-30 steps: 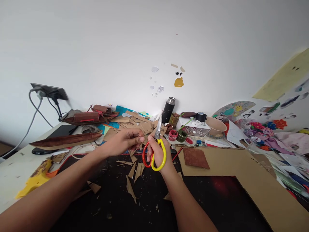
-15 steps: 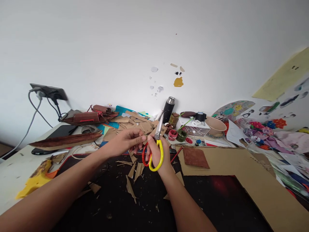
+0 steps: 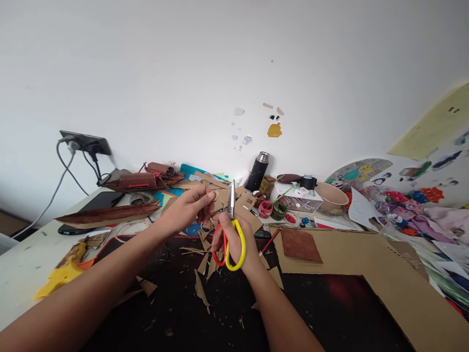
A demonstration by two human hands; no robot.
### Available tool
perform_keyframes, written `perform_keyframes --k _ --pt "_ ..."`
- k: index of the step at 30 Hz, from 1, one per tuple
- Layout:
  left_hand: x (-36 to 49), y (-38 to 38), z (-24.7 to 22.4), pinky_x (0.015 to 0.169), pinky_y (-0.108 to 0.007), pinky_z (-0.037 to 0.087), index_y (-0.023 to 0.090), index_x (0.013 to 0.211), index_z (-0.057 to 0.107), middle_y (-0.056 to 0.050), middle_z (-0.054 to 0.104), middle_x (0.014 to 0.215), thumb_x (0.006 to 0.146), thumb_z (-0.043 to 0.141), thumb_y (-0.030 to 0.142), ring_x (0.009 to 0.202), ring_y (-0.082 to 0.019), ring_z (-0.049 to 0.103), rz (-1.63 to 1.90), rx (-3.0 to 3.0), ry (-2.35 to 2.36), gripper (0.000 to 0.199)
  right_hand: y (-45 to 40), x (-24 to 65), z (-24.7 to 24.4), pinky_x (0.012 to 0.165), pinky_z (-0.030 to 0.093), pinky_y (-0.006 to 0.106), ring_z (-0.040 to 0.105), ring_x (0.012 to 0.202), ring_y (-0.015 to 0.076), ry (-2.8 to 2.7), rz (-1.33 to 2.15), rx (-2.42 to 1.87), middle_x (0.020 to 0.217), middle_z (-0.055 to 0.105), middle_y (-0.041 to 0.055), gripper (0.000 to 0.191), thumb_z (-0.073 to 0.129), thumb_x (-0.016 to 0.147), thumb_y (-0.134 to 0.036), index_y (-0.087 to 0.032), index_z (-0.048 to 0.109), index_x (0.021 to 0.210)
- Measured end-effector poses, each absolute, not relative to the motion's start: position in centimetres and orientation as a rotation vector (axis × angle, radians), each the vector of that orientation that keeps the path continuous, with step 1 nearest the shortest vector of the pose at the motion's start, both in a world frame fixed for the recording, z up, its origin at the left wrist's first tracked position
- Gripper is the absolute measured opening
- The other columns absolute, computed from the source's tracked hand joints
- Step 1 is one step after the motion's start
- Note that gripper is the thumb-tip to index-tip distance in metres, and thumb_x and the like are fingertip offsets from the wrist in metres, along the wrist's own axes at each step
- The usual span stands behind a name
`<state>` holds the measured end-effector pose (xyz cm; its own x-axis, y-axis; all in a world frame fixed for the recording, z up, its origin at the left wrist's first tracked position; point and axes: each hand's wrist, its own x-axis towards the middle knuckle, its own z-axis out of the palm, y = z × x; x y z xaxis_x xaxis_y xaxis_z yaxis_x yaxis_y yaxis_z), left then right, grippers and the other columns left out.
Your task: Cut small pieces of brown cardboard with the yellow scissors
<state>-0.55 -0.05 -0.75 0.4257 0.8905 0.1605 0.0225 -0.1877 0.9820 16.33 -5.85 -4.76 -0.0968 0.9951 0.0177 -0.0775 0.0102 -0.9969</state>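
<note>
My right hand (image 3: 238,242) is wrapped around a pair of scissors (image 3: 236,244) with one red and one yellow handle loop. The metal blades point up and away, pressed together. To its left, my left hand (image 3: 192,208) is raised with thumb and fingertips pinched together; whatever lies between them is too small to make out. The two hands are apart. Behind them lies a heap of cardboard scraps (image 3: 247,201). Below, torn cardboard pieces (image 3: 201,291) and thin shreds are scattered on the black mat (image 3: 176,322).
At left are a yellow glue gun (image 3: 60,274), a brown model boat (image 3: 137,180) and a long brown hull (image 3: 106,215). Paint jars (image 3: 266,209) and a black flask (image 3: 257,172) stand at the back. A cardboard sheet (image 3: 388,264) with a brown square (image 3: 301,245) lies right.
My hands have drawn apart; the left fingers have lifted away from the scissors. The right hand with the scissors has moved slightly down and left, and the blades have turned more upright.
</note>
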Motion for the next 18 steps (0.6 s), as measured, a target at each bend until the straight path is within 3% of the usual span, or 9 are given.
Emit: perform_keyframes --k 9,18 --pt "-0.41 -0.14 -0.65 0.046 -0.023 0.040 0.021 0.085 0.052 0.005 0.056 0.064 0.097 0.063 0.061 0.048 -0.011 0.055 0.987 1.539 0.834 0.043 -5.89 16.34 -4.46 0.045 0.052 0.023 0.069 0.044 0.0188 -1.225 1.437 -1.007 0.058 0.072 0.0021 0.077 0.071 0.074 -0.086 -0.017 0.065 0.108" --pt "-0.48 -0.41 -0.60 0.051 -0.023 0.040 0.020 0.081 0.057 0.005 0.054 0.057 0.098 0.061 0.061 0.050 -0.012 0.052 0.805 1.729 0.889 0.045 -5.32 17.03 -4.55 0.036 0.047 0.021 0.059 0.035 0.0146 -1.107 1.241 -1.046 0.055 0.069 0.0001 0.056 0.072 0.085 -0.072 -0.018 0.061 0.097"
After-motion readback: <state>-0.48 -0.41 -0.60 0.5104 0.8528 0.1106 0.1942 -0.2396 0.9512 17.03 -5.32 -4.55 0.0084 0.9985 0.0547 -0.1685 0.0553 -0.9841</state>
